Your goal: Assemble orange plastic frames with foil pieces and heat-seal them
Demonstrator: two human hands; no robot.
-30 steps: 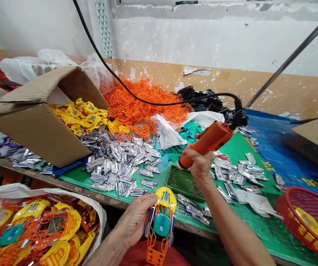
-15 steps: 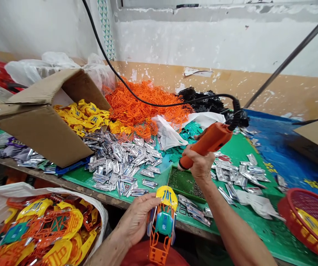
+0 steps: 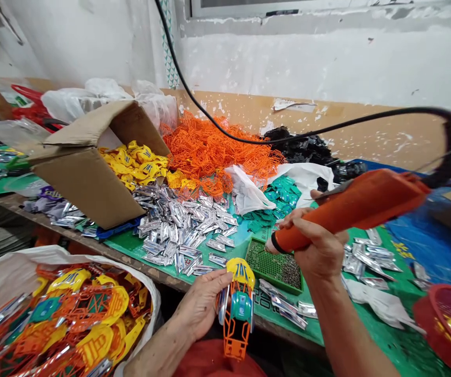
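1. The left hand grips a plastic model closely, fingers along its side.
2. The right hand wraps round an orange screwdriver, its tip just beside a screw tray.
3. The model looks largely assembled, its yellow, orange and teal parts joined.
4. Silver parts lie loose beyond the grip; a sack to its left holds more pieces.
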